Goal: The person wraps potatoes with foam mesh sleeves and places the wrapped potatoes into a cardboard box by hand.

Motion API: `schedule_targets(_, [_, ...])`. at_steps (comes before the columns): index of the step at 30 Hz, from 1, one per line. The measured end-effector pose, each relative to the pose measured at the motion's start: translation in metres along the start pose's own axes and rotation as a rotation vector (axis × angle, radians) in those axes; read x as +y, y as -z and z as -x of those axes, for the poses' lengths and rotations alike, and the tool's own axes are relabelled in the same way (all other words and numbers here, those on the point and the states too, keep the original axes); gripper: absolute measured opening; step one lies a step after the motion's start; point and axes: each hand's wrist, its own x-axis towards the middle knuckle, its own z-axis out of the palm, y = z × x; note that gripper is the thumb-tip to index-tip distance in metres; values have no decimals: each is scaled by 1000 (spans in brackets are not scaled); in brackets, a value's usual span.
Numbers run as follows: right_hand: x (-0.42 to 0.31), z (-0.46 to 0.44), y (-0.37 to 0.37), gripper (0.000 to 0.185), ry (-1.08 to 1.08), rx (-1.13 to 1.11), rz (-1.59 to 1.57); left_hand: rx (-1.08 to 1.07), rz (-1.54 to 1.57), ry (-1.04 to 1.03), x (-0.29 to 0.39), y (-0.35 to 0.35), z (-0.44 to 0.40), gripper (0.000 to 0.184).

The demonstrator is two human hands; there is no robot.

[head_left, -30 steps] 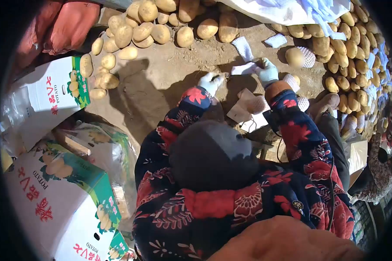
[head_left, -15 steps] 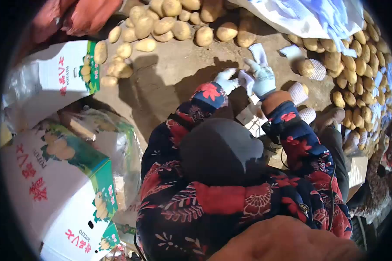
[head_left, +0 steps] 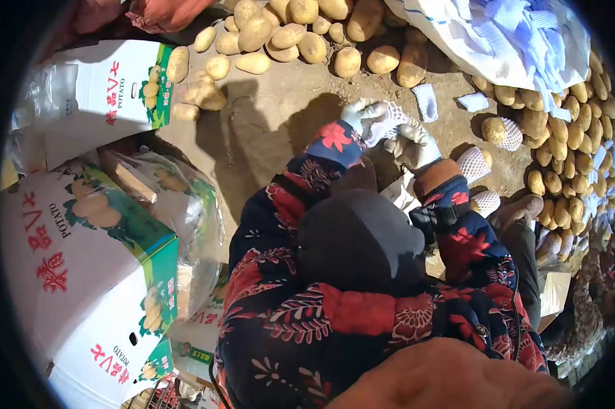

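My left hand (head_left: 362, 114), in a pale glove, is closed on one side of a white foam net sleeve (head_left: 389, 121). My gloved right hand (head_left: 416, 144) grips the other side of the same sleeve, which is spread between the two. Whether anything sits inside the sleeve I cannot tell. Just beyond the hands, a loose foam net sleeve (head_left: 425, 102) lies on the ground, with a shorter sleeve piece (head_left: 473, 102) to its right. A potato half in a net (head_left: 502, 131) and a netted potato (head_left: 474, 164) lie right of my right hand.
Potato cartons (head_left: 109, 204) and clear plastic stand at the left. Loose potatoes (head_left: 273, 34) lie at the back, and a large potato pile (head_left: 566, 136) covers the right. A white sack (head_left: 450, 41) with foam sleeves is at the back right. A dark rounded shape (head_left: 358, 232) fills the lower middle.
The view has shifted a little. My right hand's fingers, spread before, have closed on the foam net sleeve, which is now stretched wider between both hands.
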Motion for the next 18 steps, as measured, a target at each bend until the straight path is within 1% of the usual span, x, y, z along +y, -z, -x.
schedule_targets(2, [5,6,-43,41,28,-35,-91,-647,319,149,18,-19,0,17])
schedule_targets(4, [13,5,-60,40,8,-65,-66,-99,-742,-340,26,-20,-4,29])
schedule_targets(5, [18,3,-57,37,-42,10,114,-11,-1100,-526,32,-23,-6,30])
schedule_targets(6, [15,4,-42,30,-253,-88,239,83,-1457,-716,43,-26,-9,32])
schedule_targets(8, [15,11,-64,22,-98,-176,365,521,-2315,-954,95,-46,-7,30])
schedule_targets(9, [17,15,-64,24,-163,-87,275,744,-2354,-1101,121,-29,-22,38])
schedule_targets(10, [15,17,-60,24,-162,-82,277,925,-2275,-1068,144,-23,-24,44])
schedule_targets(11, [12,20,-54,25,-165,-35,180,1069,-2322,-847,167,-13,-28,47])
schedule_targets(12, [10,23,-46,26,-166,11,85,975,-2308,-660,189,0,-28,51])
schedule_targets(13, [19,18,-22,29,-97,67,107,979,-2356,-639,199,14,-28,54])
schedule_targets(14, [10,21,-27,32,-86,84,147,1002,-2382,-542,204,7,-27,56])
schedule_targets(16, [-2,20,-36,35,8,62,136,946,-2230,-334,212,-3,-26,63])
schedule_targets(17, [1,17,-23,41,156,168,212,931,-2000,-425,205,13,-30,63])
schedule_targets(18, [1,11,-12,46,266,100,137,905,-1772,-507,201,34,-40,63])
